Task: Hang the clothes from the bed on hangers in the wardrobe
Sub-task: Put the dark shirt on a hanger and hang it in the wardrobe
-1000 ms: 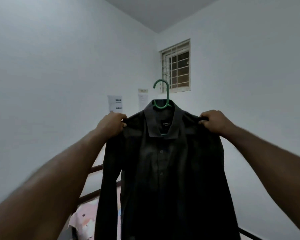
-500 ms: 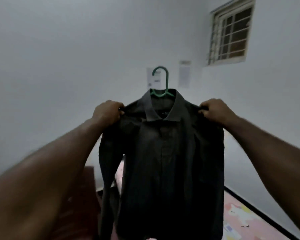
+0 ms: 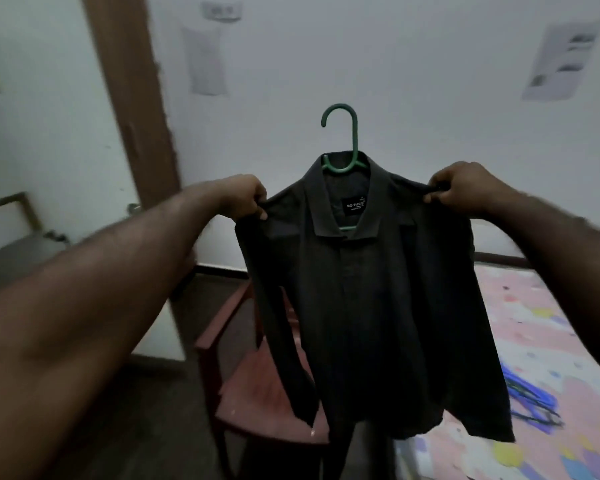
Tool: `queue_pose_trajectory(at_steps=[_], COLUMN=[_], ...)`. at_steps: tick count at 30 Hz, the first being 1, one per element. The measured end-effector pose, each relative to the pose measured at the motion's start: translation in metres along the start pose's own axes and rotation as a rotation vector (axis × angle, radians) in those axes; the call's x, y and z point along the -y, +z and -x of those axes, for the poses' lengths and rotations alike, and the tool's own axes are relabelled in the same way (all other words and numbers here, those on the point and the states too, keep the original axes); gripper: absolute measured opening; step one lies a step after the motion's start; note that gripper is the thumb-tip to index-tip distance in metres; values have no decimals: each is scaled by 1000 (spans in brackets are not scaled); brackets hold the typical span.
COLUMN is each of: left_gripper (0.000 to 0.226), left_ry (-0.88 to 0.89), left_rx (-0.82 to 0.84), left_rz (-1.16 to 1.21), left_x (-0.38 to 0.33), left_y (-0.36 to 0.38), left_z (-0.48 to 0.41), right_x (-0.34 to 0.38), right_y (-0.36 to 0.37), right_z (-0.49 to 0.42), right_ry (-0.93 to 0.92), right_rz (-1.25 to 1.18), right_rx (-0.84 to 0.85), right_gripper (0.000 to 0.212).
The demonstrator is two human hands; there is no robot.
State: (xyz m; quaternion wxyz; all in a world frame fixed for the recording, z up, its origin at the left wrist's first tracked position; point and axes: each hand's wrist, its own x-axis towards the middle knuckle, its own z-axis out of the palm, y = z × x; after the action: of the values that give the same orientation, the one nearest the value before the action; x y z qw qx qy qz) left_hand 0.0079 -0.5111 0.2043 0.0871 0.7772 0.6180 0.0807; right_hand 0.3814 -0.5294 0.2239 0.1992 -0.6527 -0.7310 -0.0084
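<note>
Dark shirt [image 3: 371, 306] up in the air on its green hanger [image 3: 343, 147], over the chair [image 3: 257, 393] beside the bed [image 3: 534, 341]. Left hand [image 3: 245, 199] and right hand [image 3: 465, 192] each pinch a shoulder, fingers curled round cloth. Soft, light and floppy, it looks best carried by the stiff hook.

A: Back wall [image 3: 430, 81]?
B: White, dimly lit, bearing paper sheets [image 3: 565, 60]; a brown door frame [image 3: 132, 98] stands at left.
A: Below?
B: Reddish wooden chair [image 3: 253, 393] on dark floor [image 3: 160, 438]; bed [image 3: 534, 323], pink patterned sheet, at right.
</note>
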Motion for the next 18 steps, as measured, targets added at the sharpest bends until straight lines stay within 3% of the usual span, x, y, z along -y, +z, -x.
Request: queue_pose_trajectory(at_steps=[5,7,9,10,13,18], left_gripper=[10,11,16,18,18,16], left_ry=[-237,-281,-284,-317,-439,-547], left_rx=[118,-34,-400,-493,-445,-551], left_rz=[-4,-9,-76,-98,-134,-155], left_x=[106,147,191,213,275,365], left_y=[-10,-19,-32,-40,-55,-76], left_z=[57,77,100,111,138,185], right_x=[111,151,196,223,300,411], right_y=[64,84,104,113,139,183], right_z=[-31,-45,-60,-70,-94,-122], right_ry=[-173,-235,-309,-350,-425,-509], right_rz=[0,-13,-67,-67,-67,-226], right_rx=[172,132,17,17,85,28], right_gripper=[6,6,13,17,20,18])
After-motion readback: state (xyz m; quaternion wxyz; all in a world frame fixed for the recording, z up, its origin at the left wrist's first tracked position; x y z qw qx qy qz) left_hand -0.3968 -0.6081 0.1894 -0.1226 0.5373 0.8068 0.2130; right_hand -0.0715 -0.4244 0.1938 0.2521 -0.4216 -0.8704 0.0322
